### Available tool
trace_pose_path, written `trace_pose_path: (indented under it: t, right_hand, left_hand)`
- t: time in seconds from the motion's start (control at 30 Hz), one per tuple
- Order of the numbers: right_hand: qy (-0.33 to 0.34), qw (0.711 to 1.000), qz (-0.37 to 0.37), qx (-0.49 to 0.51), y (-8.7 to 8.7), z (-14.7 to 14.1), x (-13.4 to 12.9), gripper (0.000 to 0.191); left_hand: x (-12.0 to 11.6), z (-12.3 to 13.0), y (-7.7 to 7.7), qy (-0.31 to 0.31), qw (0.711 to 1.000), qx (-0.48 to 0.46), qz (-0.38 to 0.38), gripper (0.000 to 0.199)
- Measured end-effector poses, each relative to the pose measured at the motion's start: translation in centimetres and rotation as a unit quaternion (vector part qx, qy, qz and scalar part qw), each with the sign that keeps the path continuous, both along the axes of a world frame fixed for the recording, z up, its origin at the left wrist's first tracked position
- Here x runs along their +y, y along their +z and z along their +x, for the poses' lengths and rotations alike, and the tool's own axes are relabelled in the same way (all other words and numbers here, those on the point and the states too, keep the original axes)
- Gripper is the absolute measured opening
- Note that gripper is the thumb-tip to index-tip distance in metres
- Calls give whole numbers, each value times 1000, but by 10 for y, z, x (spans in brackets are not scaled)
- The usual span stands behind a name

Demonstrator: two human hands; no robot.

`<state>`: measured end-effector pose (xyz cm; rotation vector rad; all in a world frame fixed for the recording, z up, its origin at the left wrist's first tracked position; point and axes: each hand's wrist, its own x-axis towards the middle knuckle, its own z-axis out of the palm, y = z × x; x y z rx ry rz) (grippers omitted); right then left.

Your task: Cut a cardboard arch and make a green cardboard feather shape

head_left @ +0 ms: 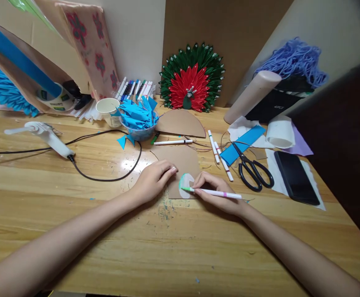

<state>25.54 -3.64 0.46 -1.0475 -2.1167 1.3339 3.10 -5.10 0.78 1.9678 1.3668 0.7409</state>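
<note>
My right hand (213, 189) is closed around a white marker (221, 194) with a pink band. Its green tip touches a small white oval (186, 190) with green colour along its upper left edge. The oval lies on a square of brown cardboard (184, 159), near its front edge. My left hand (153, 179) rests at the left side of the cardboard, fingers bent together and pointing right. Whether anything is under the left fingers is hidden.
Behind are a tub of blue paper pieces (141, 119), a paper cup (108, 109) and a red and green peacock-like craft (192, 80). Black scissors (254, 171) and a phone (297, 177) lie right. A glue gun (48, 138) with its cable lies left.
</note>
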Motion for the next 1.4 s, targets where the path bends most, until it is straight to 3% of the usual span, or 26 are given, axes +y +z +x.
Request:
trace_pose_path:
  t: [0.3, 0.4, 0.77, 0.87, 1.03, 1.17, 1.27, 1.4]
  right_hand:
    - [7, 1000, 6, -8, 1, 3, 2, 14]
    - [43, 999, 6, -13, 1, 4, 3, 11]
    - [35, 999, 6, -21, 3, 6, 6, 14]
    - [63, 998, 13, -14, 3, 6, 6, 12]
    - [-13, 1000, 22, -8, 0, 5, 4, 13]
    - [18, 999, 30, -2, -2, 5, 2, 11]
    - [-19, 999, 50, 0, -2, 5, 2, 11]
    - [26, 997, 76, 15, -1, 4, 1, 8]
  left_hand:
    - [1, 1, 0, -1, 1000, 2, 3, 30]
    - [1, 1, -1, -1, 1000, 1, 1, 30]
    - [1, 1, 0, -5, 1000, 0, 5, 30]
    - [1, 1, -1, -4, 1000, 6, 7, 29]
    - [0, 1, 0, -3, 1000, 9, 6, 30]
    - [0, 1, 0, -3, 1000, 11, 4, 30]
    - [1, 1, 0, -4, 1000, 9, 3, 29]
    - [0, 1, 0, -3, 1000, 7, 4, 29]
